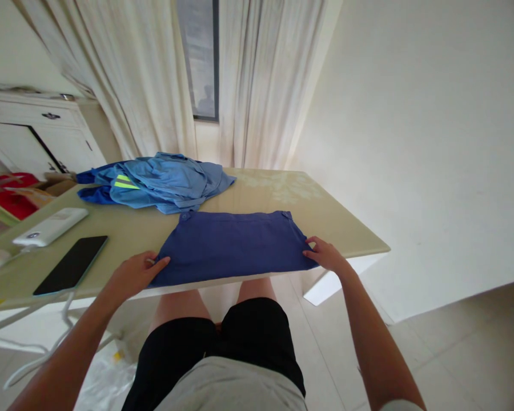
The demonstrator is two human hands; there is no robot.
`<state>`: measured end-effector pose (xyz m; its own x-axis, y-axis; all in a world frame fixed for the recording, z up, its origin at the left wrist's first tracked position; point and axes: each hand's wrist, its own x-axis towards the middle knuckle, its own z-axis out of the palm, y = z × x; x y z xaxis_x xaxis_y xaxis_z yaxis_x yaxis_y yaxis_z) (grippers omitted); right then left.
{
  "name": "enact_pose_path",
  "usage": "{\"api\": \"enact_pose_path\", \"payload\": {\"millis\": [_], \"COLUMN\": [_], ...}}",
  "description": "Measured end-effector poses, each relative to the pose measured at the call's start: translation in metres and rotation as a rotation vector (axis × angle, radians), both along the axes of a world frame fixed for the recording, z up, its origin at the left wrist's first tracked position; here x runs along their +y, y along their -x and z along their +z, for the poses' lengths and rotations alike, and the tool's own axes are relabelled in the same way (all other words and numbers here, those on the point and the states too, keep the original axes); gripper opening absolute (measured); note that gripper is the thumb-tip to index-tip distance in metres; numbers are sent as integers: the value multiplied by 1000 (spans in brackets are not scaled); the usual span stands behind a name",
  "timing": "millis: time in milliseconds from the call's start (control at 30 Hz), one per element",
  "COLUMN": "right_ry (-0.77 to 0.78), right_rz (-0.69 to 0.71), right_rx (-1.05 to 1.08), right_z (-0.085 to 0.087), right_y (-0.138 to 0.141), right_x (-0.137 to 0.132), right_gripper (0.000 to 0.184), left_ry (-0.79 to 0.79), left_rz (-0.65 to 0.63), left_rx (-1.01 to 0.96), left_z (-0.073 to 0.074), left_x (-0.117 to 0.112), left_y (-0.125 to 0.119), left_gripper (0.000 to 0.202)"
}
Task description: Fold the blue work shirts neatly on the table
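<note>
A navy blue garment (235, 244) lies folded into a wide, flat shape along the front edge of the table. Small buttoned tabs show at its two far corners; what kind of garment it is, I cannot tell. My left hand (139, 273) grips its near left corner, thumb on top and the other fingers partly hidden. At the right side, my right hand (324, 254) pinches the edge between thumb and fingers. Behind it sits a crumpled heap of light and darker blue clothes (167, 181), with a yellow and grey reflective strip on one piece.
On the left of the table (342, 225) lie a black phone (72, 265), a white power bank (51, 226) and a white cable (64, 311) hanging over the edge. A white cabinet (64, 134) and red bags (12, 197) are beyond. A wall (432, 142) rises at right.
</note>
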<state>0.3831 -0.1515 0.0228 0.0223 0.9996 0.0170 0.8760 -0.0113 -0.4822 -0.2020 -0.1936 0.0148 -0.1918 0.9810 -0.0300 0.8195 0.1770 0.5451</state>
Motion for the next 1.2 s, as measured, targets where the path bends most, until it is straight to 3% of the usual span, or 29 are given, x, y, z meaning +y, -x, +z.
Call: {"api": "enact_pose_path", "payload": {"millis": [67, 133, 233, 300, 400, 500, 600, 667, 767, 867, 967, 1067, 1200], "right_ry": [-136, -238, -193, -137, -172, -209, -221, -325, -431, -275, -171, -277, -369], "right_rz": [-66, -138, -224, -240, -262, -308, -312, -307, -158, 90, 62, 91, 307], "right_rx": [-54, -63, -54, -22, 15, 7, -41, -121, -238, -315, -338, -275, -142], "right_z": [6, 11, 9, 3, -9, -12, -5, 0, -4, -15, -12, 8, 23], "right_y": [11, 31, 60, 70, 73, 68, 67, 73, 89, 105, 123, 165, 237], "right_x": [17, 44, 86, 105, 117, 117, 109, 96, 65, 34, 14, 11, 22], "right_gripper": [40, 48, 54, 49, 41, 42, 45, 52, 59, 64, 71, 68, 64], "left_ry": [43, 36, 38, 71, 59, -20, -98, -210, -380, -296, -161, -241, -348], "left_rz": [-45, -4, 62, 39, -43, -60, -77, -82, -167, -441, -509, -528, -789], "left_rx": [111, 188, 194, 167, 113, 93, 139, 174, 259, 350, 445, 469, 437], "left_z": [5, 13, 21, 22, 17, 12, 14, 17, 13, -2, -14, -9, 1], "left_x": [19, 50, 99, 125, 147, 158, 162, 160, 146, 124, 106, 94, 82], "left_y": [3, 0, -9, -16, -24, -30, -34, -39, -53, -71, -93, -132, -198], "left_gripper": [56, 61, 64, 58, 42, 38, 37, 40, 53, 64, 68, 65, 59]}}
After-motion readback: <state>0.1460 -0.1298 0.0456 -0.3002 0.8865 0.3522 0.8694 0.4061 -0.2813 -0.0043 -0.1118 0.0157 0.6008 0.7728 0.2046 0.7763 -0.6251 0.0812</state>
